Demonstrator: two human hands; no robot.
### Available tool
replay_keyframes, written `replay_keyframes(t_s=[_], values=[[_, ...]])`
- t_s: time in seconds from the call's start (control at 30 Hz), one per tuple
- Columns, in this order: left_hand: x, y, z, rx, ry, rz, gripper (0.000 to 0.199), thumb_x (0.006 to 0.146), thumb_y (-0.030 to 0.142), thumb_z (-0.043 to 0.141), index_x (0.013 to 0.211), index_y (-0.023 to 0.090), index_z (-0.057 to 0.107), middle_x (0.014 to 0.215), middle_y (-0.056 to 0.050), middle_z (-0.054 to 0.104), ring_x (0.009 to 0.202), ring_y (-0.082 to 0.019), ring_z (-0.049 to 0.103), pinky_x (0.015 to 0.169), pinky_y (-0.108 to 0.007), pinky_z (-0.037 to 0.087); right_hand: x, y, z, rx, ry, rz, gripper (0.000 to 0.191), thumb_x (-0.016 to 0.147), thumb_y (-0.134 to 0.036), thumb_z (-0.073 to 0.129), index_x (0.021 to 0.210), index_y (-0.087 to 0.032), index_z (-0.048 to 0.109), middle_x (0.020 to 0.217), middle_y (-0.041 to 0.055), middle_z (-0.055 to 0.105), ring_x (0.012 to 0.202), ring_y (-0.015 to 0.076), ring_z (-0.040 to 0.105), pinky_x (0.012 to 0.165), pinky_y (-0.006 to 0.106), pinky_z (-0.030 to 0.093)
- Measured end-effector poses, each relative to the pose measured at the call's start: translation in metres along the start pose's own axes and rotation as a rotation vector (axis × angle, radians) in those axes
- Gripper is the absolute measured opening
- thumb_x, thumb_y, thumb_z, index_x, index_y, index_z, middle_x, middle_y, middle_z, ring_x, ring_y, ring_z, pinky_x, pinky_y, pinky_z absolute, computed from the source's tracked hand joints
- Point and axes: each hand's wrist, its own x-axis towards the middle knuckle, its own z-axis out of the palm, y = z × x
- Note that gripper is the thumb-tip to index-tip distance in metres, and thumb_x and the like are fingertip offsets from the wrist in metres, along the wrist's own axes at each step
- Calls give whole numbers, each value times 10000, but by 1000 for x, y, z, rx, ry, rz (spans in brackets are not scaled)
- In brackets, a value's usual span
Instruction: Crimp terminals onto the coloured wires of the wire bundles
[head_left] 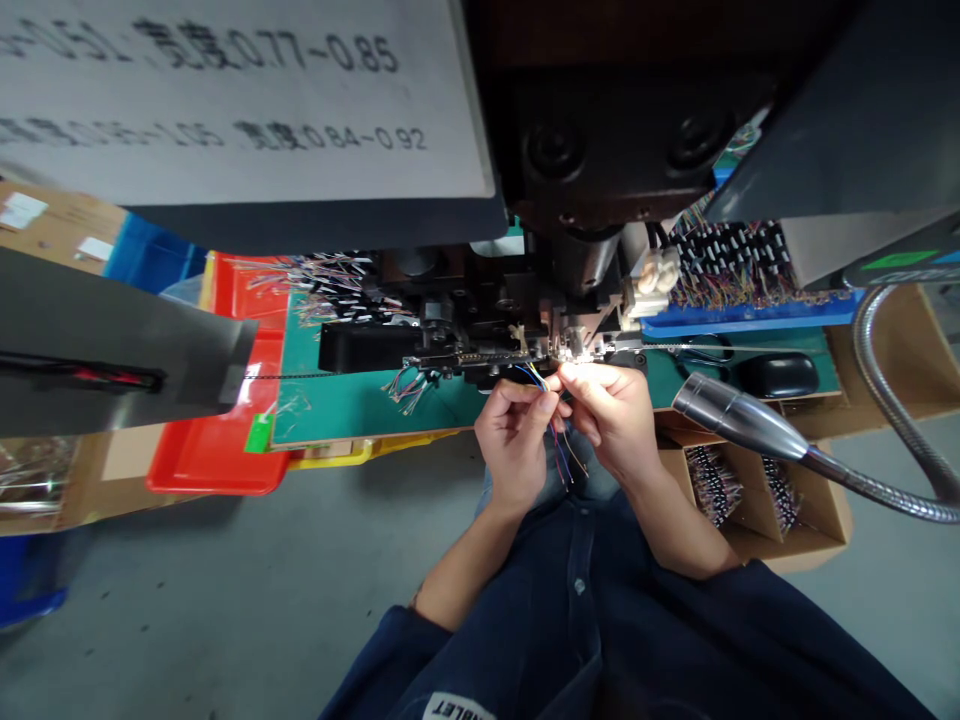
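Observation:
Just in front of the crimping machine [577,345], my left hand [517,435] pinches a bundle of thin coloured wires [561,455]. Loose ends, blue, red and yellow among them, hang below my fingers and fan out above them. My right hand [611,410] is closed beside it, thumb and forefinger raised to the lit crimping spot. A wire seems to lie between those fingertips, though its end is hidden at the machine. A terminal strip [300,376] runs into the machine from the left.
Wire bundles lie behind on both sides, some in a blue tray [750,318]. A red tray [217,460] stands left. The flexible lamp [739,412] reaches in from the right, above a cardboard box [810,545] with more bundles. A black mouse [780,375] sits on the green mat.

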Motion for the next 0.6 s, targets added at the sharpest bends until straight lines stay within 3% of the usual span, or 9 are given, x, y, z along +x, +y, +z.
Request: replay_keyframes(t_s=[0.23,0.43,0.6], values=[[0,-5,-10,12,-79,-11,280,1037,389,951,942,230,742,761,30,758,573,-95,670,559,-205,547,-4,-9,-8,-195,-60,-96,342,1031,-535,906,1109,-205,952,559,-34,658,427,111,483,420,262,342],[-5,-9,-15,-4,-116,-50,277,1072,385,907,933,228,725,780,24,750,630,-118,698,620,-232,591,-10,-15,-8,-358,-23,-265,277,1109,-402,823,935,-220,937,630,-6,723,472,112,530,454,274,425],[-10,-16,-18,21,-71,-107,284,1082,462,872,994,250,705,773,31,707,627,-147,694,614,-271,609,-11,-14,-6,-274,-24,-205,266,1110,-461,816,1018,-258,960,666,-10,728,458,117,532,438,280,446]])
